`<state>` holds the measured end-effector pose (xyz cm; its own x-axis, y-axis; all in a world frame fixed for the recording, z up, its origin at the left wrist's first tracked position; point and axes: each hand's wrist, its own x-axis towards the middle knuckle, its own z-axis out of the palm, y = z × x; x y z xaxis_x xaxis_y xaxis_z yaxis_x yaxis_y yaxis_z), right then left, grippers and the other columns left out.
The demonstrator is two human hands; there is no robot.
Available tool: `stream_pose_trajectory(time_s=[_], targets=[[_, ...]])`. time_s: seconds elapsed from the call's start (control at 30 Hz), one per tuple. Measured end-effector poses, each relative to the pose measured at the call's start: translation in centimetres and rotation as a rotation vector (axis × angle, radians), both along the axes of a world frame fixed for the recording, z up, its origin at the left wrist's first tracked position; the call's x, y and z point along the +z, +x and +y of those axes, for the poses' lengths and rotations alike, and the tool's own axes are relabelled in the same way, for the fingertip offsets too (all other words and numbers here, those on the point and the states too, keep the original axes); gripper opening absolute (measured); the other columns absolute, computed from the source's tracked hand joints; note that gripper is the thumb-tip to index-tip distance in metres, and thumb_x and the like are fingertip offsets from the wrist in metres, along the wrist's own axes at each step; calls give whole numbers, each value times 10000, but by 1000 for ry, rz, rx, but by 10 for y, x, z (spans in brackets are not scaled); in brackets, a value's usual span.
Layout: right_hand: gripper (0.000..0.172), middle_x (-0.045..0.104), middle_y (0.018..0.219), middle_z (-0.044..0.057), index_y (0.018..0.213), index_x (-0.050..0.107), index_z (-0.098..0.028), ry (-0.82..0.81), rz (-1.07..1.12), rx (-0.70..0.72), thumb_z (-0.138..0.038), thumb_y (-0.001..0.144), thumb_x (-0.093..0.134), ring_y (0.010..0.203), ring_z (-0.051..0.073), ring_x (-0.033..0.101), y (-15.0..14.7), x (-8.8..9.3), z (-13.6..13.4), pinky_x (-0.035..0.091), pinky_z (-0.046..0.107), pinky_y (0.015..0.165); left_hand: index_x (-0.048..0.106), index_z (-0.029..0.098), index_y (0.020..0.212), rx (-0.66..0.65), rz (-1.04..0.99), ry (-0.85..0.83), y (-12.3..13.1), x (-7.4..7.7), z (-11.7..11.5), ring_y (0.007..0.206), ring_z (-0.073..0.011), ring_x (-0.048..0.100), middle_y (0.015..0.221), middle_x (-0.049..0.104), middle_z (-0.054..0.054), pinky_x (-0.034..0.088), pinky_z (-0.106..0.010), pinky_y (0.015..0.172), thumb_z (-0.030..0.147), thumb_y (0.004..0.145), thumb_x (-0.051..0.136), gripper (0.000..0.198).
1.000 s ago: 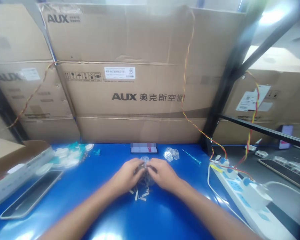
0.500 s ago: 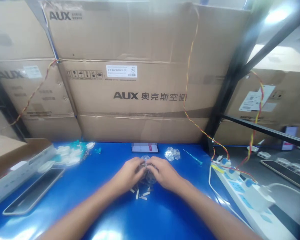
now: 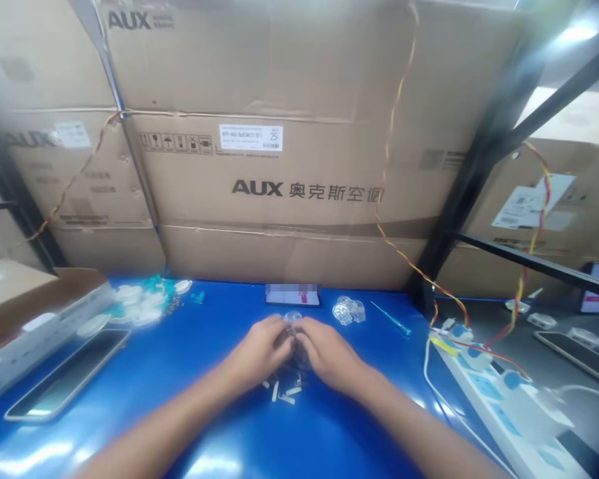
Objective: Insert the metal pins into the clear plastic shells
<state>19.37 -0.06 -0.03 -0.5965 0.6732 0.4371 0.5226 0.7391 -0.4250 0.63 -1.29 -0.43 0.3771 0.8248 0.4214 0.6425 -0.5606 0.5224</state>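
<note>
My left hand (image 3: 264, 347) and my right hand (image 3: 326, 347) meet over the middle of the blue table, fingers curled inward and closed. Between the fingertips is a clear plastic piece (image 3: 293, 318), mostly covered by the fingers, so its full shape is hidden. More clear plastic shows below the fingers, close to my right hand. Nearer to me, several small white strips (image 3: 286, 399) lie loose on the table. A phone (image 3: 293, 295) with a lit screen is just beyond my hands.
Clear round plastic parts (image 3: 348, 311) and a teal screwdriver (image 3: 391, 319) lie to the right. White and teal parts (image 3: 136, 303) are heaped left, by a dark tablet-like device (image 3: 67, 374) and an open carton (image 3: 34, 346). A power strip (image 3: 496, 399) with cables runs along the right.
The view has shifted slightly, so the boxes and table sit a little differently in the frame. My hands stay together around the clear plastic, with small finger movement.
</note>
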Motion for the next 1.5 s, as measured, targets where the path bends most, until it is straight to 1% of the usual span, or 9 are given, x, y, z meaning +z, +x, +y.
stream_pose_trajectory(time_s=[0.13,0.3,0.47,0.57,0.7,0.9,0.97,1.3,1.5], targets=[[188,613,974,51,1051,563,-211,-10,37,1,-190,954,403,880,177,564,1,0,2,455,297,772,622,182,970,-16,-33,-7,-1,-1,1,784,-163,562,878,628,-50,412,-256,703,250,902,475,175],[198,604,1044,70,1101,560,-210,47,115,-42,-191,926,467,936,193,566,0,0,3,462,330,828,633,179,964,-5,-32,10,-5,0,3,773,-159,560,859,627,-48,405,-253,697,263,909,484,180],[140,586,1019,71,1026,559,-199,100,166,-73,-180,891,526,902,191,558,0,3,1,461,325,807,626,176,948,44,-21,61,-8,-1,5,758,-157,551,840,622,-40,394,-254,692,253,896,505,152],[103,578,972,56,975,569,-199,112,132,-75,-170,880,544,883,184,556,0,4,0,456,304,781,609,174,864,73,-10,78,-7,0,4,720,-154,537,793,612,-32,375,-251,658,248,890,506,130],[90,584,933,49,948,591,-202,140,66,-61,-187,910,510,865,175,557,-2,2,-2,447,286,764,568,174,758,75,18,86,-6,0,3,662,-146,502,721,573,-23,351,-249,616,252,901,473,188],[125,595,883,48,914,598,-198,262,-102,-79,-187,928,474,819,181,538,-3,2,-2,418,283,710,568,174,760,74,39,78,-6,2,2,669,-149,504,728,580,-27,355,-255,625,252,895,465,186],[125,601,873,49,911,599,-197,284,-111,-70,-187,927,475,804,182,535,-3,0,0,410,284,695,571,173,760,77,40,74,-6,3,2,664,-148,506,723,585,-26,353,-254,621,241,885,468,176],[202,605,840,39,912,597,-208,174,6,48,-187,953,401,768,166,538,-1,2,1,409,271,679,570,169,729,29,48,39,-9,9,3,639,-134,507,693,587,-11,342,-242,600,205,847,491,146],[222,585,817,44,883,586,-206,188,-41,63,-149,936,378,773,178,526,-1,3,0,401,282,688,501,178,690,89,108,49,-5,8,0,635,-139,508,690,567,-16,343,-245,598,213,821,505,135]])
